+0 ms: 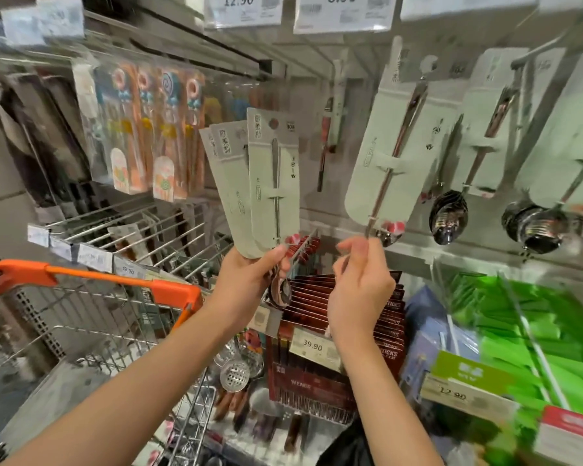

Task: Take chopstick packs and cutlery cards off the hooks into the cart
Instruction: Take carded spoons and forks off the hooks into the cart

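My left hand [249,280] grips the bottom of a fan of three pale green cutlery cards [260,183], each with a steel spoon tied to it, held upright in front of the shelf. My right hand [360,280] pinches the lower end of another pale green spoon card [394,156] that hangs tilted from its hook. Colourful chopstick packs [155,129] hang on hooks to the upper left. The wire cart [91,331] with an orange handle stands at the lower left.
More spoon and ladle cards [505,129] hang to the right. Dark red chopstick boxes [334,331] with a 39.90 tag sit below my hands. Green boxes [535,331] fill the lower right. Wire shelf racks [132,230] and price tags line the left.
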`<state>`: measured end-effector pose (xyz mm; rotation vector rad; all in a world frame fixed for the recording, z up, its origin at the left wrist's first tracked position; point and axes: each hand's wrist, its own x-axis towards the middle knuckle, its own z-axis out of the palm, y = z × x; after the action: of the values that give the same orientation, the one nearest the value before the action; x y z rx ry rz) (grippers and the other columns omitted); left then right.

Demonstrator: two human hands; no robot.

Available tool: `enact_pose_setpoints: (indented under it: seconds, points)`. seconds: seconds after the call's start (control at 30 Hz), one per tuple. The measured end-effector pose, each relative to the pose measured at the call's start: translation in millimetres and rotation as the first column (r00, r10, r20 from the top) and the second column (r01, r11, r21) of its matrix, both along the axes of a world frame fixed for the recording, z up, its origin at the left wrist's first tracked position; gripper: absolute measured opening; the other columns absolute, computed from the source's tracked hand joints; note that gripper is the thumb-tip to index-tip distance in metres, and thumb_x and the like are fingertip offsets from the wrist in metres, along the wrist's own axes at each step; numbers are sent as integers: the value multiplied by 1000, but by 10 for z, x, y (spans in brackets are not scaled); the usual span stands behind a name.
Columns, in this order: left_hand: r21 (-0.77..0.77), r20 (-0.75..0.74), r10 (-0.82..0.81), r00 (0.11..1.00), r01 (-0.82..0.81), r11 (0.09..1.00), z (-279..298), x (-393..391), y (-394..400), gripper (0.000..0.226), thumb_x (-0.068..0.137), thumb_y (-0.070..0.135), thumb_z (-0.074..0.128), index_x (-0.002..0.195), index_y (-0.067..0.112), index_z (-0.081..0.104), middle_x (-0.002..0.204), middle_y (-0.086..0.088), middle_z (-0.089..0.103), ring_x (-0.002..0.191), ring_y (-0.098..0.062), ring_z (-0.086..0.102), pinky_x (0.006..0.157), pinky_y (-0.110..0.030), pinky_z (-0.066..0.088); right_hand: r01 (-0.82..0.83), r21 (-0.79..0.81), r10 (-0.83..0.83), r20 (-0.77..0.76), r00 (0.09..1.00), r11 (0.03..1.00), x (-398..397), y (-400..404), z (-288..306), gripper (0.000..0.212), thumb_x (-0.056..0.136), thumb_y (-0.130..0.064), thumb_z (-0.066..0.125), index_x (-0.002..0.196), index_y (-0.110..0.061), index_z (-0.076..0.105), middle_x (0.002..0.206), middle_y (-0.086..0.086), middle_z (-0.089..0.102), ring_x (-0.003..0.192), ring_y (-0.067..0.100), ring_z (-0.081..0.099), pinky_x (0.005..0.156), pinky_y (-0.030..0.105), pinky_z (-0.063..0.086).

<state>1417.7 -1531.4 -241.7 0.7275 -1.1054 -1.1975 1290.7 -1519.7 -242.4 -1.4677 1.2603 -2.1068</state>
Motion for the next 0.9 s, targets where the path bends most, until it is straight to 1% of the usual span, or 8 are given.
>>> enact_pose_setpoints:
  seconds: [0.1,0.23,0.37,0.47,0.6,0.77,0.83,0.9]
  points:
    - [38,19,-59,998,58,998,-9,-19,21,23,86,7,60,109,2,61,65,-5,58,58,-13,54,58,-20,50,-15,4,15,16,1000,1000,-57,23,65,33,101,-40,36,76,-26,53,47,-8,41,42,6,38,44,17,29]
    - [42,75,-51,996,48,998,-21,-43,53,24,90,6,59,114,2,60,69,-6,61,62,-13,56,63,-22,50,-69,39,67,44,997,997,-105,59,186,33,102,-27,37,76,-19,56,47,-7,41,41,6,36,43,19,30]
    - [44,100,-32,995,27,999,-33,-51,73,23,88,7,61,111,2,62,71,-6,64,66,-15,59,72,-28,51,-164,100,152,114,982,981,-84,110,238,35,102,-27,37,75,-16,56,46,-2,43,41,8,38,43,19,32]
    - [49,88,-32,996,27,998,-28,-71,96,33,80,14,65,110,1,61,71,-5,68,67,-14,63,74,-27,53,-143,101,124,174,977,984,-73,124,241,36,102,-26,39,73,-15,57,45,-1,43,40,8,38,44,19,33]
    - [62,63,-38,997,34,998,-23,-99,109,44,78,15,64,116,-6,58,72,-4,69,68,-13,64,72,-23,55,-108,74,85,261,962,991,-88,142,255,34,101,-32,42,74,-21,62,42,-3,46,40,10,41,49,26,36]
    - [96,58,-48,997,42,994,-29,-114,120,41,80,15,64,116,-3,59,70,-6,67,65,-13,63,68,-23,53,-96,105,57,320,946,990,-160,93,255,31,99,-35,46,80,-22,66,41,-5,48,41,11,47,53,28,39]
    - [103,50,-53,997,48,994,-25,-124,124,43,80,14,63,118,-4,59,71,-7,68,64,-13,63,66,-21,53,-132,145,81,311,947,981,-236,54,291,30,99,-35,46,80,-23,66,42,-3,52,39,12,46,48,25,38]
    - [107,41,-56,998,51,993,-19,-131,125,44,79,14,63,118,-5,60,73,-9,70,65,-13,65,65,-20,54,-188,217,117,303,946,958,-335,-1,336,32,99,-36,45,82,-20,65,47,2,59,33,12,42,38,20,33]
